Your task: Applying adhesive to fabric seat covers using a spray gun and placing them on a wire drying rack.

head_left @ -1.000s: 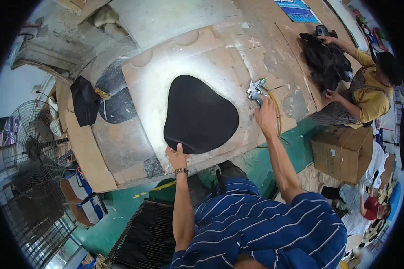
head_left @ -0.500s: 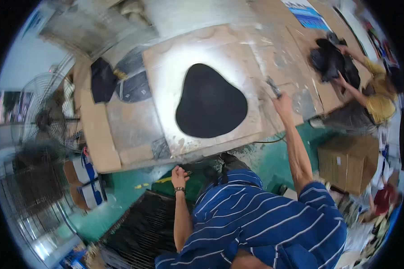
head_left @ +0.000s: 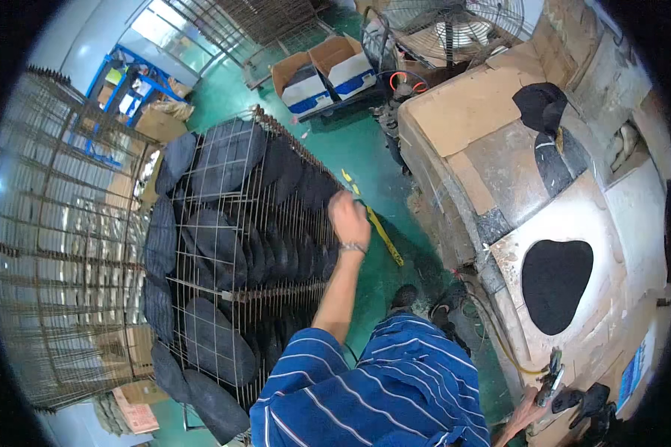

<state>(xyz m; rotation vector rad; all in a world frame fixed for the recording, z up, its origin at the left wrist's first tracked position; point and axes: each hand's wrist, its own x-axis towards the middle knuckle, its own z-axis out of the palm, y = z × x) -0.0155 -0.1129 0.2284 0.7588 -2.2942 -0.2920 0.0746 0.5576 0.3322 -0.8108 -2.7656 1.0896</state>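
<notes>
My left hand is at the right edge of a wire rack loaded with several black rounded pads. Its fingers are curled closed, and what they hold, if anything, is hidden. At the lower right, my right hand grips a metal spray gun with a yellowish hose. A black three-lobed pad lies flat on the brightly lit, cardboard-covered table. Another black piece rests farther back on the table, beside dark grey patches.
Yellow tape marks the green floor between rack and table. Two open boxes sit on a cart beyond it. A wire-caged fan stands behind the table. More wire racking fills the left side. The hose hangs along the table's near edge.
My view has swung left from the table to the rack. My left hand has moved from beside the table to the rack's edge. The spray gun is still in my right hand.
</notes>
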